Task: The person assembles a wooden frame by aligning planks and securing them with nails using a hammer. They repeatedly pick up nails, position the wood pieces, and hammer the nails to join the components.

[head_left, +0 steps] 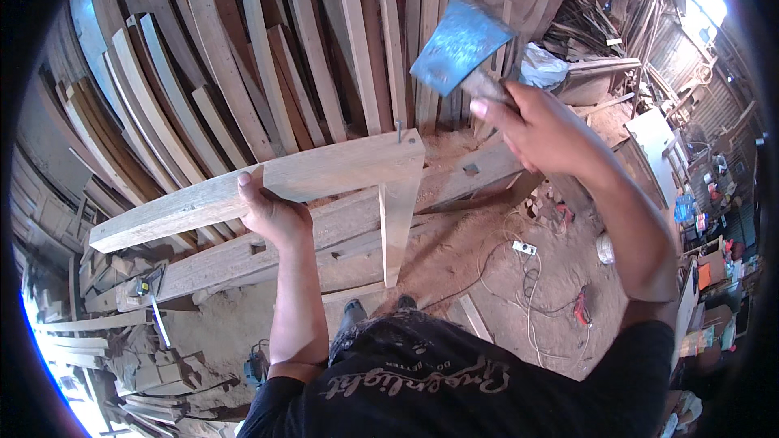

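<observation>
while left grip point(276, 212) holds beam point(345, 166), right grip point(542, 126) holds hatchet point(459, 42); blue bottle point(685, 208) beyond

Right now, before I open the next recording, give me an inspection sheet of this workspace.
Surface: dusty ground; a thick beam with cut holes runs beneath the board.
Job's things: pale wooden board, a nail standing up near its right end; narrower wooden piece below that end, joint unclear; blue-headed hatchet, blurred.
Clutter: tape measure at the left, red tool on the ground.
Grips: left grip holds the board, thumb on top; right grip holds the hatchet by its handle, raised.
Cables: loose cords around a white power strip.
Surroundings: upright timber behind; other people, nothing seen.
</observation>
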`<state>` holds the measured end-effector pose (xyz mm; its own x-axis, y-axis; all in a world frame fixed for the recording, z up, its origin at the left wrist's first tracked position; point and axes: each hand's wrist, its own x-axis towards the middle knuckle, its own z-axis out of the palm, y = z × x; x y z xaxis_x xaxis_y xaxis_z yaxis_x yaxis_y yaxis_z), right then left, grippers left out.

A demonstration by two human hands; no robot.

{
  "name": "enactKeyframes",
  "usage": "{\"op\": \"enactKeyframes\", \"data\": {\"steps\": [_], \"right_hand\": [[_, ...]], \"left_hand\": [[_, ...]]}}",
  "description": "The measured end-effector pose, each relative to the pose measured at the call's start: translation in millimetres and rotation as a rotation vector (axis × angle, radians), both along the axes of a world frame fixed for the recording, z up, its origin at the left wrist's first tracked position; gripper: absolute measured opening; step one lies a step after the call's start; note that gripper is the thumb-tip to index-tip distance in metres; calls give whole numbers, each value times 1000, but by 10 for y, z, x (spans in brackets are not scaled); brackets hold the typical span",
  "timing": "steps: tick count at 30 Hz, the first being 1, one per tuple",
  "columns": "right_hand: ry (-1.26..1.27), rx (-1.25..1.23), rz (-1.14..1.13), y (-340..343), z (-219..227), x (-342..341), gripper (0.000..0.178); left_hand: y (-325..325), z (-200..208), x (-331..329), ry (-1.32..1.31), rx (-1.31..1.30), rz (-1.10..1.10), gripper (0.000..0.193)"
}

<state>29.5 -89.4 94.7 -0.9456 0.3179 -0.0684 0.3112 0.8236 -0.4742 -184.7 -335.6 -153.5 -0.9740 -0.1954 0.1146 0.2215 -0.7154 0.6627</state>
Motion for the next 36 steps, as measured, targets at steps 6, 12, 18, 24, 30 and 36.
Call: {"op": "enactKeyframes", "data": {"steps": [6, 12, 18, 24, 30, 36], "right_hand": [[-18, -54, -263, 1037, -2172, 12, 73], [-76, -481, -471, 1158, -4194, -259, 54], [13, -477, -352, 1124, -4556, -309, 58], [197, 17, -132, 793, -3637, -677, 57], [655, -870, 353, -1, -2405, -567, 79], [635, -1119, 227, -217, -2483, -725, 73]], "left_hand": [[238, 191, 227, -52, 27, 7, 57], [191, 306, 259, -70, 77, -23, 49], [103, 222, 207, -52, 28, 55, 54], [-10, 162, 177, -39, -16, 52, 63], [57, 206, 197, -57, -36, -34, 67], [-91, 159, 172, -147, -74, -40, 50]]}}
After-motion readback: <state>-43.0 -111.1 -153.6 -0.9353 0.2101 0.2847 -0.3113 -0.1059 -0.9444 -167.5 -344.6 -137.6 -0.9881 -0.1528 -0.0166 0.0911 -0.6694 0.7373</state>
